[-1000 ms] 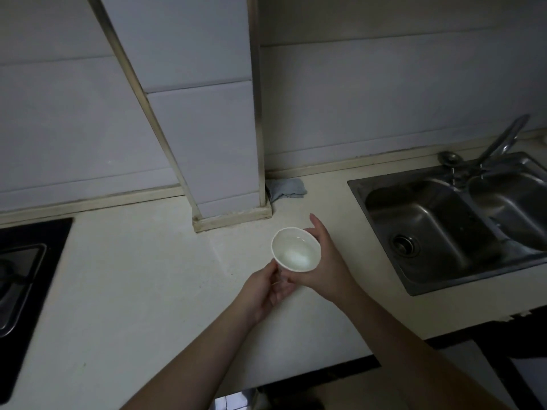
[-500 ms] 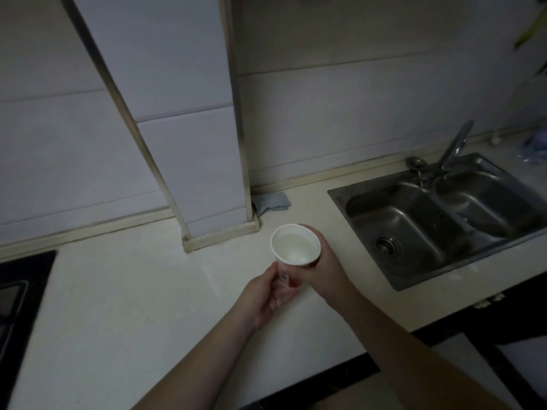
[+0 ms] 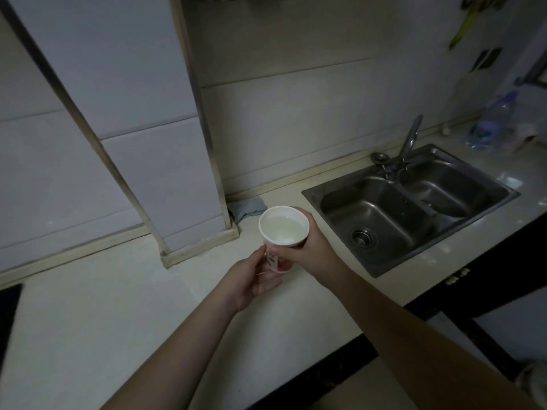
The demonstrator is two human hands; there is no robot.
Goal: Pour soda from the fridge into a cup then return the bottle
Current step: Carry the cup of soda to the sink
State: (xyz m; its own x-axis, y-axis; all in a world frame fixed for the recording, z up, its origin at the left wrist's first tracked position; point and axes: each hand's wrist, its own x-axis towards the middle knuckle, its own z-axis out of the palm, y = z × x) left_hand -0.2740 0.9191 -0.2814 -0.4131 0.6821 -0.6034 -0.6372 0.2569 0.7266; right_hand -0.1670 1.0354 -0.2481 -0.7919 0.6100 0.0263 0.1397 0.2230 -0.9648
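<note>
1. White paper cup, red print on its lower side, holding pale clear liquid well short of the rim; upright, raised above the counter near picture centre.
2. Right hand: wrapped round the cup from 3 o'clock, fingers curled behind the wall, thumb on the near side; a firm grip.
3. Left hand: at 7 o'clock of the cup, palm up and loosely cupped, fingertips touching the cup's lower side near its base; not closed round it.
4. Counter: pale, smooth, running from 9 o'clock to 3 o'clock beneath both forearms.
5. Grey cloth: crumpled on the counter at 11 o'clock of the cup, against the foot of a tiled pillar.
6. Steel sink: two bowls, set in the counter at 3 o'clock of the cup, a drain in the near bowl; tap at its back edge.
7. Plastic bottle: clear, blue label, standing on the counter at 2 o'clock, well apart from the cup, beyond the sink.
8. Black hob: corner only, at 9 o'clock.
</note>
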